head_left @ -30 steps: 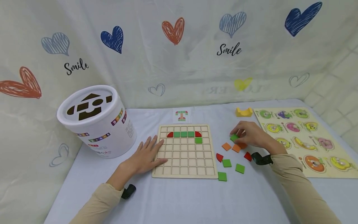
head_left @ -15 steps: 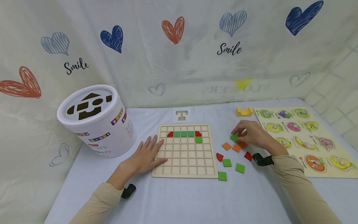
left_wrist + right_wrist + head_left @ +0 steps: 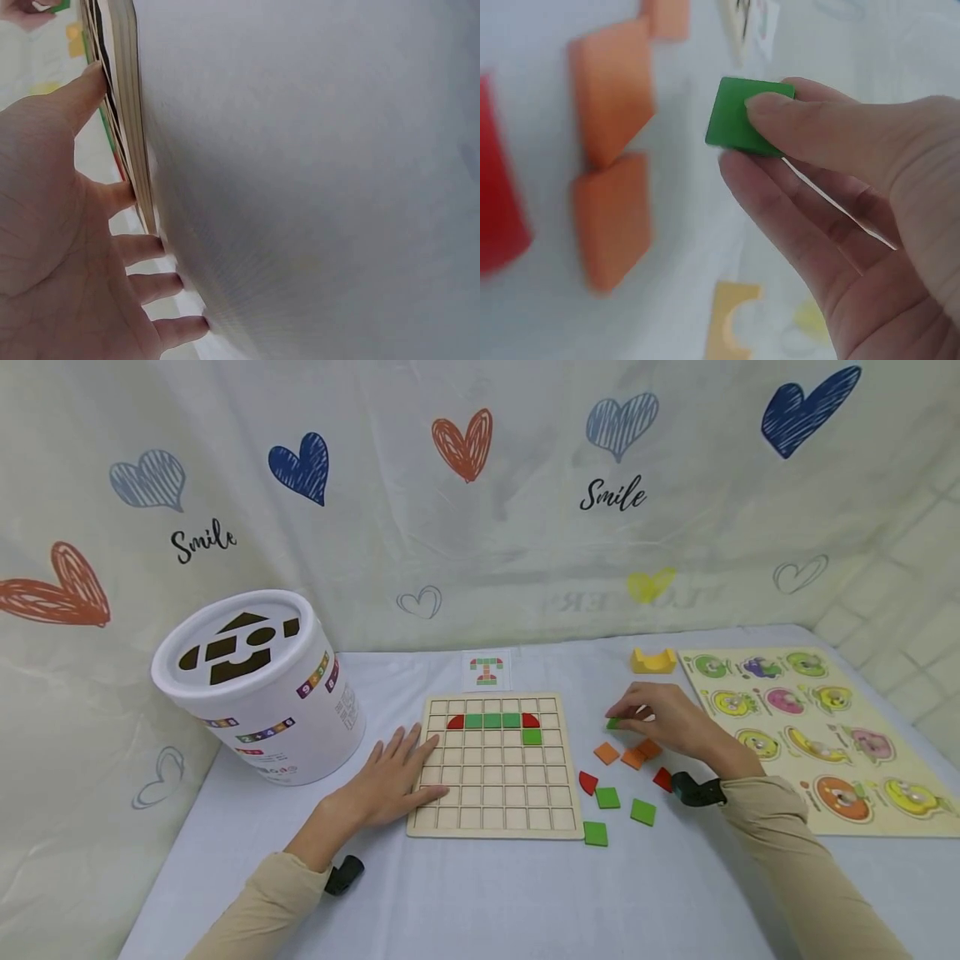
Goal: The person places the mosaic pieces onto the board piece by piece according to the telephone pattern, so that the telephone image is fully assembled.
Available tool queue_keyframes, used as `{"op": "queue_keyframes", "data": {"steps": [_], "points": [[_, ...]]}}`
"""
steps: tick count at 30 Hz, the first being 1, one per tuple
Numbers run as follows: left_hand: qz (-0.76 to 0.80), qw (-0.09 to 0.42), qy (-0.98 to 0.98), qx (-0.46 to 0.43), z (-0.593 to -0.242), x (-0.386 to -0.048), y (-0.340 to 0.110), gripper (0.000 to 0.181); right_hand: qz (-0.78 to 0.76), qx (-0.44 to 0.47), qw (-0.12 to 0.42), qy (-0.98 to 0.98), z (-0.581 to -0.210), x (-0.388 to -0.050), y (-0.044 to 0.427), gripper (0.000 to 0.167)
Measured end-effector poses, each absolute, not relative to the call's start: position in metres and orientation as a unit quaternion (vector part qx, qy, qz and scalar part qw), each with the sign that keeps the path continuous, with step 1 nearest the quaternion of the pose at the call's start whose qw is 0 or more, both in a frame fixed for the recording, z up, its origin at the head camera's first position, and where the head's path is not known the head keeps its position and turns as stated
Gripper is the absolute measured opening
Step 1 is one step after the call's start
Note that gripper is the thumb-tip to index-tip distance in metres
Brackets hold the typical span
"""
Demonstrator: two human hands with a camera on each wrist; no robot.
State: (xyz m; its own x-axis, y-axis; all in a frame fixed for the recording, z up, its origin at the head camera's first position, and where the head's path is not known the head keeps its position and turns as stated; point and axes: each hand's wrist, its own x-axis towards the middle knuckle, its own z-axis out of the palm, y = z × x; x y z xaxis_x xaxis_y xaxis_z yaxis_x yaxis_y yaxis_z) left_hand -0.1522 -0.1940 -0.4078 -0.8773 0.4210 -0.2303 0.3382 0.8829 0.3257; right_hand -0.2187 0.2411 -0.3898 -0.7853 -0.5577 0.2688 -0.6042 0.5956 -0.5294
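Observation:
My right hand (image 3: 667,718) pinches a green square tile (image 3: 612,724) between thumb and fingers, to the right of the wooden grid board (image 3: 491,777). The right wrist view shows that green tile (image 3: 735,116) under the thumb of the hand (image 3: 840,172). My left hand (image 3: 386,781) lies with fingers spread on the board's left edge. In the left wrist view, thumb and fingertips of the hand (image 3: 67,225) touch the board's side (image 3: 129,97). Near its top, the board holds a row of green tiles between two red quarter-round pieces, with a green tile (image 3: 532,737) under the right one.
Orange tiles (image 3: 606,753), red pieces (image 3: 588,782) and several green tiles (image 3: 642,812) lie right of the board. A pattern card (image 3: 487,671) is behind it. A white tub (image 3: 262,693) stands left, a yellow block (image 3: 654,662) back right, a fruit puzzle board (image 3: 817,743) far right.
My right hand has shifted slightly left with the green tile, uncovering more of the orange tile beside it. The left hand has stayed in place.

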Motion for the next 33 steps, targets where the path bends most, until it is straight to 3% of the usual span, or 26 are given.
{"op": "queue_keyframes", "data": {"steps": [13, 22, 33], "points": [[0.144, 0.15, 0.958, 0.198, -0.407, -0.152, -0.194, 0.086, 0.315, 0.403, 0.025, -0.859, -0.373, -0.214, 0.173, 0.025], [0.136, 0.151, 0.959, 0.196, -0.408, -0.152, -0.193, 0.087, 0.379, 0.436, -0.022, -0.816, -0.38, -0.21, 0.13, 0.017], [0.131, 0.152, 0.96, 0.196, -0.409, -0.153, -0.193, 0.087, 0.399, 0.455, -0.037, -0.795, -0.389, -0.214, 0.077, 0.015]]}}
